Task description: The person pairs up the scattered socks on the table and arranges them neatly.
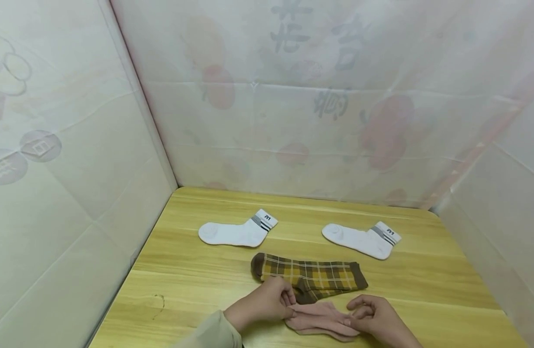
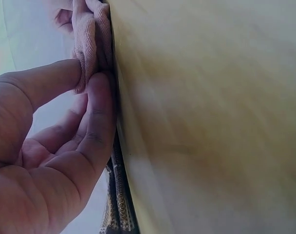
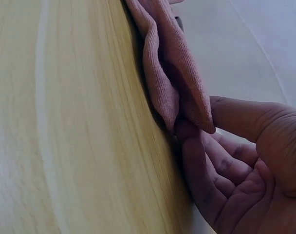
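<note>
A pair of pink socks point(image 1: 321, 319) lies near the front of the table, stretched between both hands. The left hand point(image 1: 273, 298) pinches its left end between thumb and fingers; the left wrist view shows the pink fabric point(image 2: 92, 41) caught at the fingertips. At the other end the right hand point(image 1: 375, 316) pinches the edge, and in the right wrist view two layers of ribbed pink fabric point(image 3: 182, 73) meet the thumb and index finger. Just behind lies a brown and yellow plaid sock point(image 1: 319, 275), partly covered by the left hand.
Farther back on the wooden table point(image 1: 184, 280) two white socks with striped cuffs lie flat, one at the left point(image 1: 234, 234) and one at the right point(image 1: 358, 240). Printed curtains point(image 1: 267, 121) hang behind the table and along both sides.
</note>
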Available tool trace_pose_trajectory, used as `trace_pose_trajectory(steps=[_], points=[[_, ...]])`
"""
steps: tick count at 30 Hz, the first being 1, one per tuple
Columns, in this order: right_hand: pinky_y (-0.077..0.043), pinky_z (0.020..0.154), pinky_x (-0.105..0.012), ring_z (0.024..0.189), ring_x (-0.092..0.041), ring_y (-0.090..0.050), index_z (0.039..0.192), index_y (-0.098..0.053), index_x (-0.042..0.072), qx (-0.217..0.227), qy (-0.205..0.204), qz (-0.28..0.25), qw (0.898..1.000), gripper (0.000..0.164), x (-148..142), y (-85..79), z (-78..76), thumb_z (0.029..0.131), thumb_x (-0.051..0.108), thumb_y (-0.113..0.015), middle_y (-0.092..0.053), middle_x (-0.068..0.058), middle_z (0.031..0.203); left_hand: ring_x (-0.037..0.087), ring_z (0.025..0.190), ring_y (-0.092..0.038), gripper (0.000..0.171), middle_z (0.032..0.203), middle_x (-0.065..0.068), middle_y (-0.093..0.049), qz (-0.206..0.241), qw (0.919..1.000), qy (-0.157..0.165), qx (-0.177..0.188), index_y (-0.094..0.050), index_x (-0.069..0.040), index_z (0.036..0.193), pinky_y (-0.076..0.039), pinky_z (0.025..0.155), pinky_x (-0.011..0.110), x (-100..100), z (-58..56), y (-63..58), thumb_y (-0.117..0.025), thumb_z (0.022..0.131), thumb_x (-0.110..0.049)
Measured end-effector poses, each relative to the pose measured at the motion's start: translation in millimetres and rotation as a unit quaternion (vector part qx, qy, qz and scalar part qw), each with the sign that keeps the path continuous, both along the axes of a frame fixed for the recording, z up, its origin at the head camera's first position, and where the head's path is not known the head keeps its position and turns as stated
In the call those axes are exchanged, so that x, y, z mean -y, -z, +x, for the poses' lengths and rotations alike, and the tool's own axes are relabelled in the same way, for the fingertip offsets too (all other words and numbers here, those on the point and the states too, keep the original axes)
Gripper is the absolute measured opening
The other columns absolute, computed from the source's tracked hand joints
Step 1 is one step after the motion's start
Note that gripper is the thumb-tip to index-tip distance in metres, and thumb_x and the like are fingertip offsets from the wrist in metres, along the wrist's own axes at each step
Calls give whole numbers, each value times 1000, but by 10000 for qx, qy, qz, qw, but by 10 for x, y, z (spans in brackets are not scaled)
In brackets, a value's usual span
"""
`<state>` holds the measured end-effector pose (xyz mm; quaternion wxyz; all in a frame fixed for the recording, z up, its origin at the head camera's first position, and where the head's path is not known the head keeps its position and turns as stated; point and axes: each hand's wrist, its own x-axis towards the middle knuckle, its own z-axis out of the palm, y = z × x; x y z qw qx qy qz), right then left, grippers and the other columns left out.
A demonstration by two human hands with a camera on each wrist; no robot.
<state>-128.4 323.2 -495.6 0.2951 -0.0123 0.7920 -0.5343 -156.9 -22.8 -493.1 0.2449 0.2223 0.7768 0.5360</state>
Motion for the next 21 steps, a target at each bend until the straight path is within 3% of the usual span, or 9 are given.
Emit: trace_pose_trajectory(steps=[21], points=[[-59, 71, -27, 79, -21, -73, 117, -65, -12, -163, 78, 275, 9995, 36, -4, 29, -19, 91, 8, -80, -75, -9, 86, 3, 69, -62, 15, 75, -5, -67, -252, 9994, -91, 234, -72, -6, 86, -55, 66, 20, -21, 18, -65, -85, 83, 1]])
